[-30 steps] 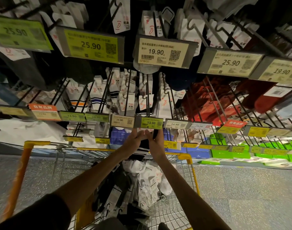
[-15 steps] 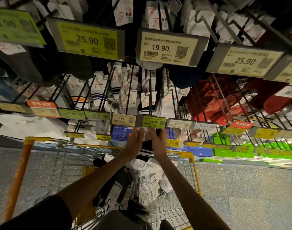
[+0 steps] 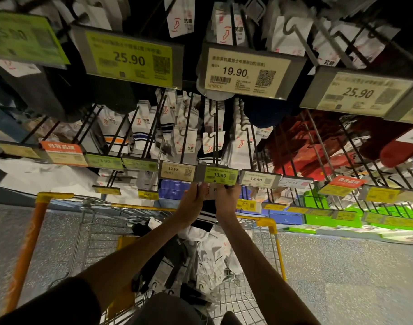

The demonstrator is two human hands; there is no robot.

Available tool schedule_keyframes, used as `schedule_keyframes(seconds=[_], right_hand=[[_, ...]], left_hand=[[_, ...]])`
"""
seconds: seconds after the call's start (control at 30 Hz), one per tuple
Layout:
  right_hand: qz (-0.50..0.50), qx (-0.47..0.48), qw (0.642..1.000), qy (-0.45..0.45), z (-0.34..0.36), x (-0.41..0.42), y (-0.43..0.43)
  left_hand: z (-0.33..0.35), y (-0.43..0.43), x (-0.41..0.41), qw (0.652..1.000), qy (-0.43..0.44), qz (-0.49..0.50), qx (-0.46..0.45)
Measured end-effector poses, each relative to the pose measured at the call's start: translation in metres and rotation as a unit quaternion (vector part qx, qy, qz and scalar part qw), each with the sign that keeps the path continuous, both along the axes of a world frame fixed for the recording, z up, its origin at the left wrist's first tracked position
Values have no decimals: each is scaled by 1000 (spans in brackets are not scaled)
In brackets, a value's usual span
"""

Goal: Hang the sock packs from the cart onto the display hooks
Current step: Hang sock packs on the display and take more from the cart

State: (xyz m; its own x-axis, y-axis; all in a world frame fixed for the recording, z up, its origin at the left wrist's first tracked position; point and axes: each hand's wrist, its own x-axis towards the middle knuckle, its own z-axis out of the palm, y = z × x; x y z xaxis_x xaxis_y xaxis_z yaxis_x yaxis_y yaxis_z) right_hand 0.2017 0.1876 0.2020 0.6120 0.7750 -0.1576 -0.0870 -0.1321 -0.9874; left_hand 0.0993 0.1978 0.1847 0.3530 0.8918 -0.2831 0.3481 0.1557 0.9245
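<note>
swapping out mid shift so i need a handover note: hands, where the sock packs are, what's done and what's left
The left hand and right hand both grip one striped sock pack by its card top, just under the green 13.90 tag.
Whether it is on the hook cannot be told.
Done: hung packs sit on that hook.
Left: seat this one, then hang the pile of packs in the cart.
</note>
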Motion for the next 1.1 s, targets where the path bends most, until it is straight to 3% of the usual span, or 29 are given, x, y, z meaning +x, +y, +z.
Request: schedule_keyframes(seconds=[0.23, 0.4, 0.57, 0.73, 0.93, 1.07, 1.1], right_hand=[[43, -58, 997, 36, -8, 5, 0], [8, -66, 997, 30, -9, 11, 8], [35, -69, 996, -49, -23, 16, 15], [34, -112, 971, -207, -38, 1, -5], [158, -49, 959, -232, -24, -5, 22], [177, -89, 945, -261, -51, 4, 42], [205, -138, 938, -243, -49, 9, 45]], left_hand=[[-3, 2, -3, 1000, 22, 18, 8], [-1, 13, -1, 998, 20, 48, 22], [0, 26, 9, 994, 11, 111, -5], [-1, 32, 20, 988, 32, 148, -13], [0, 38, 26, 983, 13, 178, -37], [0, 39, 26, 982, 17, 187, -24], [-1, 39, 24, 983, 14, 182, -18]])
